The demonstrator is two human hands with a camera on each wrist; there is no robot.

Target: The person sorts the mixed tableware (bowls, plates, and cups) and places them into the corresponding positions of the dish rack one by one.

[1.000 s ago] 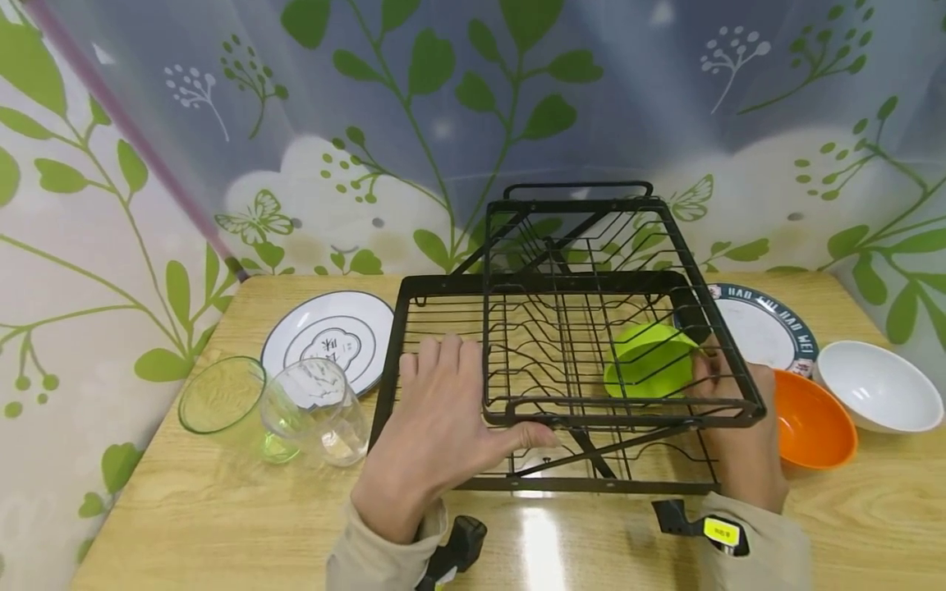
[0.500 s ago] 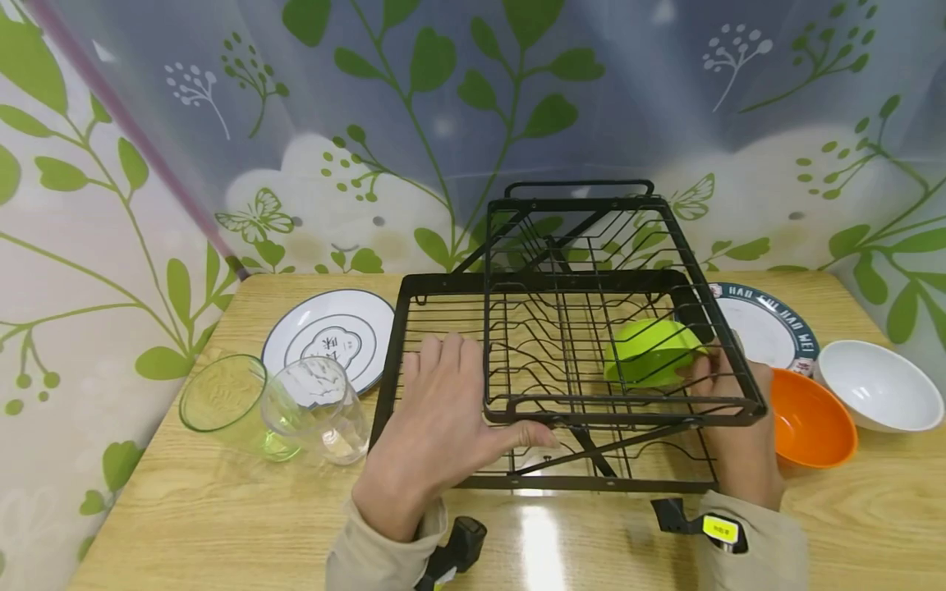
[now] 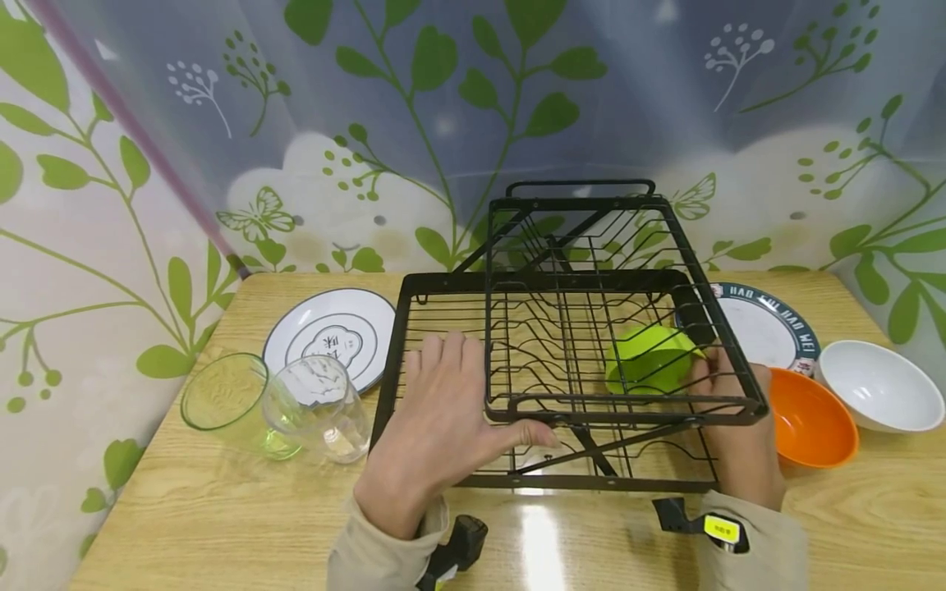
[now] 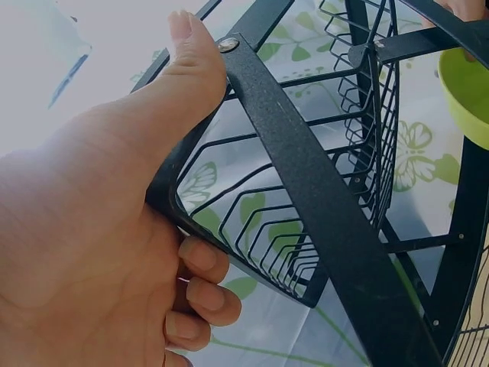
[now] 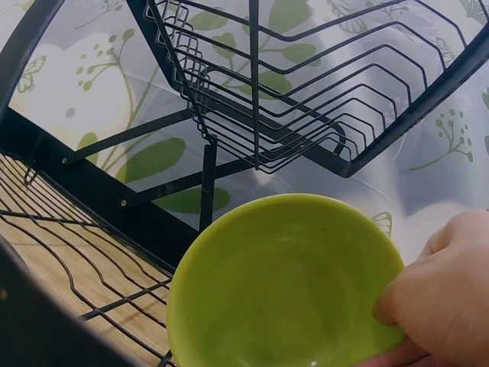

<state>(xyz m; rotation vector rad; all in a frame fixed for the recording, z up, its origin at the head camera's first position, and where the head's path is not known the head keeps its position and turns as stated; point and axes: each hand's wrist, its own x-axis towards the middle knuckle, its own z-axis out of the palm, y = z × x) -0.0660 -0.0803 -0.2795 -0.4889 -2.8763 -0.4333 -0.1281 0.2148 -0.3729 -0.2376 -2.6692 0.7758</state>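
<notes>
A black two-tier wire dish rack [image 3: 628, 419] stands unfolded on the table. My left hand [image 3: 429, 435] grips the front left corner of its upper tier, thumb on the near side and fingers curled under, as the left wrist view shows beside the crossing metal strut [image 4: 294, 160]. Between the tiers, at the right, my right hand [image 3: 741, 451] pinches the rim of a lime-green bowl [image 3: 646, 373]. In the right wrist view the bowl [image 5: 283, 283] is tilted with its hollow toward the camera. Whether it touches the lower wires cannot be told.
Left of the rack are a white plate [image 3: 380, 332], a green-tinted glass [image 3: 222, 394] and a clear glass [image 3: 306, 398]. To its right lie a dark-rimmed plate [image 3: 761, 332], an orange bowl [image 3: 816, 423] and a white bowl [image 3: 879, 386]. A printed curtain [image 3: 443, 164] hangs behind.
The green bowl's tilt has shifted slightly in my right hand, while it stays at about the same spot between the tiers. My left hand keeps its grip on the rack.
</notes>
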